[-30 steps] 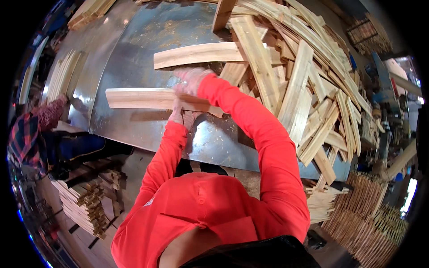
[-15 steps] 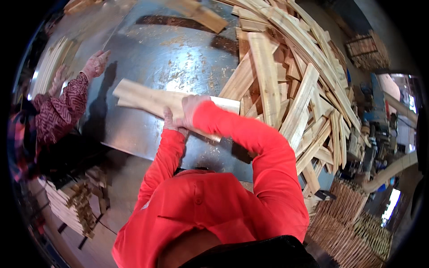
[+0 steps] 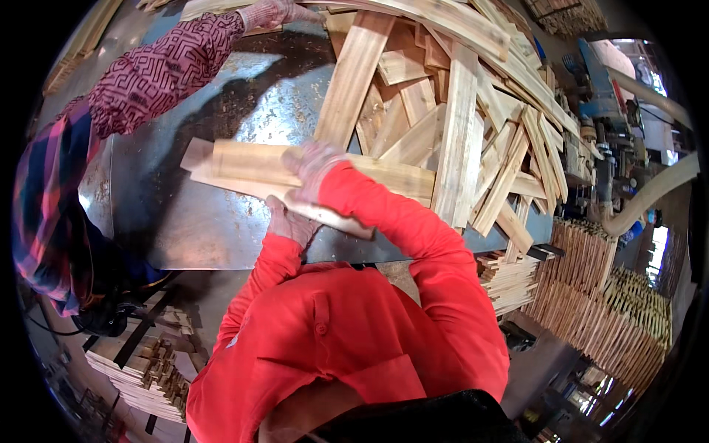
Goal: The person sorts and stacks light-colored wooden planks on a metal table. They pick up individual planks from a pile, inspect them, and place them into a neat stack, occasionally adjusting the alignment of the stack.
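My gloved left hand (image 3: 292,224) is closed around the near edge of a few flat wooden boards (image 3: 240,184), held slantwise over the metal table. Across the top of the upper board (image 3: 251,158) lies my gloved right hand (image 3: 316,170), smeared by motion, its fingers bent over the wood. That board's right end reaches the edge of a loose heap of boards (image 3: 413,100). Part of the lower boards is hidden under my hands and the upper one.
A co-worker's patterned sleeve (image 3: 170,63) crosses the far left of the metal table (image 3: 199,236), the gloved hand (image 3: 272,11) at the heap's far end. Stacked boards (image 3: 572,295) stand at the right, and another stack (image 3: 144,376) at the lower left. Machinery (image 3: 609,155) stands beyond.
The co-worker's arm has swung from the left over the table to the heap. The upper board under my right hand now extends farther right. My view has shifted.
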The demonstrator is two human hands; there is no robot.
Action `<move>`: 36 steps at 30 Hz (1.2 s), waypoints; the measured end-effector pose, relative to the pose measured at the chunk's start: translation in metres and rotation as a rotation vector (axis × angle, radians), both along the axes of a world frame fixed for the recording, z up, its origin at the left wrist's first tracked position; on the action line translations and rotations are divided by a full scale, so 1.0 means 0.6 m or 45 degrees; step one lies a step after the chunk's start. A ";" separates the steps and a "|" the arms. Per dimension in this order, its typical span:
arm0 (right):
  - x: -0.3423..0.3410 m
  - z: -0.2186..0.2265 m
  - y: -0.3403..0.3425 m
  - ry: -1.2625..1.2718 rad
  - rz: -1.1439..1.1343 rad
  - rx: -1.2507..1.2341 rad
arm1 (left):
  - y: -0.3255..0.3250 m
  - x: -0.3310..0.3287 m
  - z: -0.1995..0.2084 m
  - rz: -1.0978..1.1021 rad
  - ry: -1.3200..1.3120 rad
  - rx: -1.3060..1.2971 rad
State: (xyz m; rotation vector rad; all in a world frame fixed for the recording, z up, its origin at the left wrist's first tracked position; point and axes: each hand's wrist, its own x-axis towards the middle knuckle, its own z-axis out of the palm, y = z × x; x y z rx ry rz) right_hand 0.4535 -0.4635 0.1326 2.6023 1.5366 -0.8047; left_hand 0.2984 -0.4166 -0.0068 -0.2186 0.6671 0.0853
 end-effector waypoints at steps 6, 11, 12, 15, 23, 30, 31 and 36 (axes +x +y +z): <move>0.123 0.005 -0.176 -1.007 -0.962 0.285 | -0.017 0.030 -0.060 -0.015 0.286 0.428; 0.196 -0.061 -0.342 -0.235 -1.604 0.275 | -0.030 0.069 -0.066 0.113 0.200 0.320; 0.158 -0.037 -0.333 -0.220 -1.437 0.267 | -0.030 0.071 -0.097 0.138 0.233 0.444; 0.049 0.029 -0.311 -0.249 -0.823 0.114 | -0.018 0.082 -0.102 0.278 0.358 0.517; 0.046 -0.034 -0.018 -0.099 -0.242 0.184 | 0.029 0.069 -0.027 0.359 0.259 0.392; 0.202 -0.003 -0.030 -1.052 -0.707 0.140 | 0.052 0.038 -0.113 -0.170 0.577 1.273; 0.262 -0.057 -0.085 -1.117 -0.814 0.185 | 0.044 0.056 -0.084 -0.189 0.649 1.278; 0.263 -0.093 -0.080 0.775 -1.287 0.893 | 0.061 0.059 -0.061 -0.237 0.789 1.243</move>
